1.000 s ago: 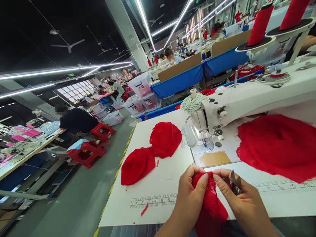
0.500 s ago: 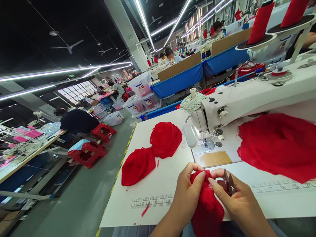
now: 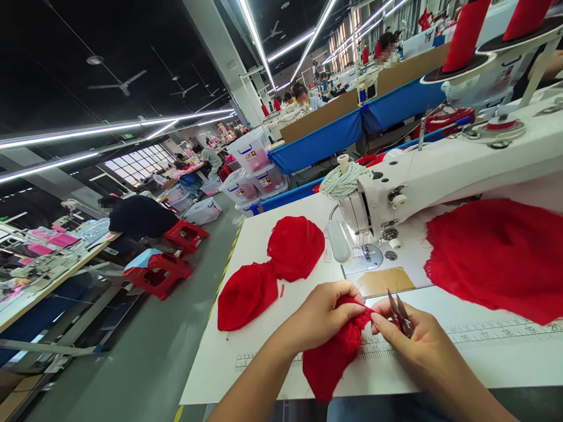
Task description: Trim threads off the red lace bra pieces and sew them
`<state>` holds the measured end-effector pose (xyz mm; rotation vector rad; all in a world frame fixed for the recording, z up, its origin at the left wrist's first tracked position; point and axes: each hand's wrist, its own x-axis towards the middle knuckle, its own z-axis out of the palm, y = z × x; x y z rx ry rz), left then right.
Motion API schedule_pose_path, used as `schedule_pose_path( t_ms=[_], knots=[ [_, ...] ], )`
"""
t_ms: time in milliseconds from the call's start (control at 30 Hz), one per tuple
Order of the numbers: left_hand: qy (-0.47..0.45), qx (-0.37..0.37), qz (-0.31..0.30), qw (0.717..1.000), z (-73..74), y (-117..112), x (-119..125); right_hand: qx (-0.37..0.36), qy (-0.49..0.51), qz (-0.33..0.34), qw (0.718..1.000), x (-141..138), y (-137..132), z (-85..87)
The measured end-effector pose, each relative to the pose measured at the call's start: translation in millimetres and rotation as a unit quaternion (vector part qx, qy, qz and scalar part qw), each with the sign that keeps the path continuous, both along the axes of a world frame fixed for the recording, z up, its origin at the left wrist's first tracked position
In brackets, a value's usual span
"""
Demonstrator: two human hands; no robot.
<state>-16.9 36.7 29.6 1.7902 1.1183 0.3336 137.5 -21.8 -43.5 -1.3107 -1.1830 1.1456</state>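
My left hand (image 3: 323,313) is closed on a piece of red fabric (image 3: 332,357) that hangs down over the front edge of the white sewing table (image 3: 264,346). My right hand (image 3: 411,340) is closed around small thread snips (image 3: 399,306), blades pointing up, and its fingertips touch the fabric's top edge next to my left hand. A thin red strand runs between the two hands. Both hands sit just in front of the sewing machine (image 3: 422,176).
Two stacks of red cup-shaped fabric pieces (image 3: 272,266) lie on the table's left. A big red fabric pile (image 3: 497,258) lies on the right under the machine arm. Red thread cones (image 3: 466,35) stand on top. A grey aisle with red stools (image 3: 158,272) and seated workers runs on the left.
My left hand has turned the red fabric piece over and lowered it, so it now hangs more to the left. The snips have shifted slightly left and up against the fabric's edge.
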Motion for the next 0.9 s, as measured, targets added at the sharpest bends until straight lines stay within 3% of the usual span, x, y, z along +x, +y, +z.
schedule_pose_path(
  t_ms=[100, 167, 300, 433, 533, 767, 900],
  knots=[
    [0.089, 0.090, -0.087, 0.988, -4.2, 22.5, -0.4, 0.040, -0.098, 0.033, 0.994, 16.4, 4.0, -1.1],
    [0.112, 0.130, -0.114, 0.979, -13.0, 40.7, 2.9, 0.107, -0.167, 0.071, 0.978, 32.3, 8.9, -4.5],
    [0.122, 0.187, -0.146, 0.964, -37.8, 77.4, 17.2, 0.276, -0.303, 0.161, 0.898, 63.5, 30.4, -11.6],
    [0.127, 0.231, -0.168, 0.950, -53.5, 101.2, 29.0, 0.348, -0.426, 0.200, 0.811, 77.3, 57.8, -11.8],
    [0.126, 0.243, -0.174, 0.946, -56.0, 106.8, 30.2, 0.381, -0.480, 0.195, 0.766, 77.6, 70.0, -11.0],
    [0.094, 0.220, -0.138, 0.961, -53.2, 106.4, 30.0, 0.407, -0.471, 0.190, 0.759, 74.3, 75.0, -16.7],
    [0.043, 0.189, -0.059, 0.979, -47.5, 106.4, 33.0, 0.414, -0.468, 0.179, 0.760, 73.0, 76.1, -22.1]
  ],
)
